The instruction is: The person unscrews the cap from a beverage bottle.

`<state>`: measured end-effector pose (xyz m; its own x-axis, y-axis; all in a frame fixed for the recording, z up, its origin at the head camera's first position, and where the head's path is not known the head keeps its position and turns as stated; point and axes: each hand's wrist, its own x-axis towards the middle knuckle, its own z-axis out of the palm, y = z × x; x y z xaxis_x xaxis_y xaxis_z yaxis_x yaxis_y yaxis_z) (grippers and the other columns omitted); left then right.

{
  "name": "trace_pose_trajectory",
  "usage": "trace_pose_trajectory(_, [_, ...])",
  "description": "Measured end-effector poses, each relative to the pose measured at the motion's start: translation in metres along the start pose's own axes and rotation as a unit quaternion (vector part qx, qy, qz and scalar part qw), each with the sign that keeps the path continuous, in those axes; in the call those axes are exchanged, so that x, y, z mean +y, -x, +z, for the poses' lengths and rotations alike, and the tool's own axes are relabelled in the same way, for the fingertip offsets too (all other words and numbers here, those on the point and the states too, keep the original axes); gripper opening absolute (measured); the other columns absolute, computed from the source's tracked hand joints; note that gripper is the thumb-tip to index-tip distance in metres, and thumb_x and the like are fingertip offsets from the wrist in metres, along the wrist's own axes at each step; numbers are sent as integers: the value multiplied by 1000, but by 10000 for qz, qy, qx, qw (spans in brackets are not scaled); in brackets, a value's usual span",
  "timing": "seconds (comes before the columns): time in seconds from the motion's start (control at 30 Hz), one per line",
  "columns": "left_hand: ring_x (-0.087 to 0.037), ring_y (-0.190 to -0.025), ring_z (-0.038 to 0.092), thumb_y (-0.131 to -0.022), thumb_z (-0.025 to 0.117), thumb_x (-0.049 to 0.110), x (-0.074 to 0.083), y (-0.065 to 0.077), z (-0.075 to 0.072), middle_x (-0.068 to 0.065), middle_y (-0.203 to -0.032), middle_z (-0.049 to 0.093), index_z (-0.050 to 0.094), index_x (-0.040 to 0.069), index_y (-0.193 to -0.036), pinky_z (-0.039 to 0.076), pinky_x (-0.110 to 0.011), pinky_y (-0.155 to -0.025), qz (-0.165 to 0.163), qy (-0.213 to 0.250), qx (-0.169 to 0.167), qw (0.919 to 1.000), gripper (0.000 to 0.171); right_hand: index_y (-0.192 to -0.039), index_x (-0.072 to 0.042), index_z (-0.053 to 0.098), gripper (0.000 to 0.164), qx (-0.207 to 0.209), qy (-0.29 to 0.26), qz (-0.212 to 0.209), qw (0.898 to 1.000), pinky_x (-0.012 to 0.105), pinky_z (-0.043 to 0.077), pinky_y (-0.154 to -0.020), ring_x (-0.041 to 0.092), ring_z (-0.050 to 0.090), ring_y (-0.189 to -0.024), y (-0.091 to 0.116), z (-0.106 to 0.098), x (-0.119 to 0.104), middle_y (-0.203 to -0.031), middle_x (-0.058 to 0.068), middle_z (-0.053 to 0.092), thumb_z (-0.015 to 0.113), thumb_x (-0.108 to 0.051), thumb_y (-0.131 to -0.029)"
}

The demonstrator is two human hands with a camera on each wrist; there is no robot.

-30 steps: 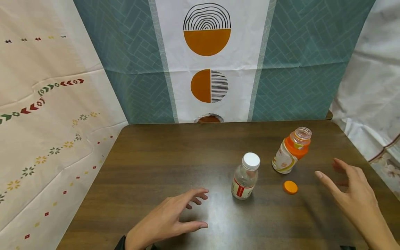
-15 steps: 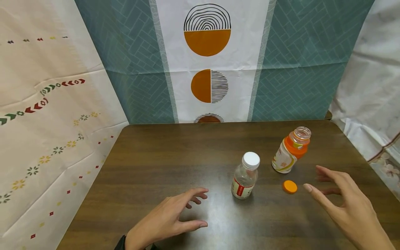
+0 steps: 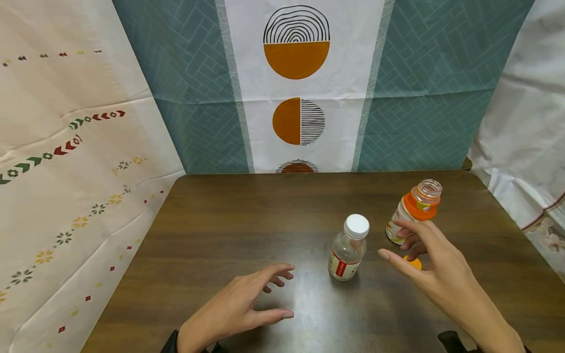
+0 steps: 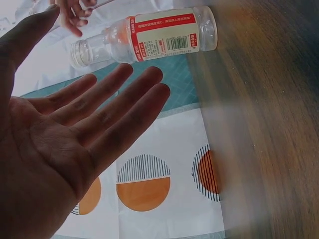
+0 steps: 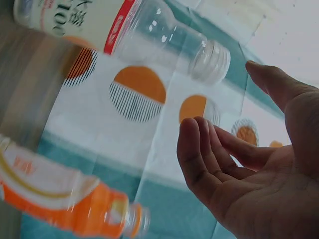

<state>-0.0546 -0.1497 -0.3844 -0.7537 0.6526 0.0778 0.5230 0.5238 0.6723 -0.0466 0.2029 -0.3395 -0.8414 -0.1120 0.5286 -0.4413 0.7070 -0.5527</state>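
A clear bottle (image 3: 346, 257) with a white cap (image 3: 356, 226) and a cream-and-red label stands upright near the table's middle. Behind it to the right is an orange bottle (image 3: 423, 206) whose mouth has no cap on it. An orange cap (image 3: 415, 264) lies on the table, partly hidden by my right hand (image 3: 441, 269). That hand hovers between the two bottles, nearest the clear one, thumb and fingers apart around nothing. Off to the clear bottle's left, my left hand (image 3: 243, 304) holds nothing, its fingers extended. In the left wrist view, the clear bottle (image 4: 164, 37) lies beyond those fingertips.
The brown wooden table (image 3: 247, 215) ends at the back against a teal and white cloth (image 3: 410, 132) with orange half circles. Patterned pale cloth (image 3: 101, 196) hangs on the left, and white cloth (image 3: 521, 127) on the right.
My right hand has moved left from the right side of the table, past the orange cap, toward the clear bottle. My left hand and both bottles have stayed in place.
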Motion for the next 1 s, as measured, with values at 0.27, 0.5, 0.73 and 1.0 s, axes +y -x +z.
trace_pose_trajectory(0.27, [-4,-104,65,-90,64,56,1,-1,-1,20,-130,58,37,40,-144,55,-27,-87,4,-4,11,10000,62,-131,-8,55,73,-246,707,-547,9957,14,45,-68,4,49,-80,-24,21,-6,-100,-4,54,91,-22,-69])
trace_pose_trajectory(0.5, [-1,-104,64,-90,63,57,2,-5,-2,18,-129,58,36,40,-145,55,-24,-88,-81,82,-103,9999,63,-104,-10,61,41,-647,632,-694,9935,18,39,-60,6,44,-73,-40,32,0,-85,-6,52,86,-26,-76])
trace_pose_trajectory(0.73, [-1,-103,64,-90,65,54,-2,-5,1,16,-127,59,38,39,-143,55,-26,-88,-93,336,-93,9994,61,-93,-12,57,29,-986,252,-620,9929,19,43,-57,5,48,-64,-42,37,4,-77,-8,55,82,-20,-81])
trace_pose_trajectory(1.0, [-1,-111,61,-91,66,51,-4,-7,1,17,-129,59,41,35,-141,55,-24,-87,31,291,144,9995,59,-94,-13,57,29,-933,117,-682,9932,18,42,-56,3,46,-64,-44,35,-5,-77,-8,54,82,-19,-80])
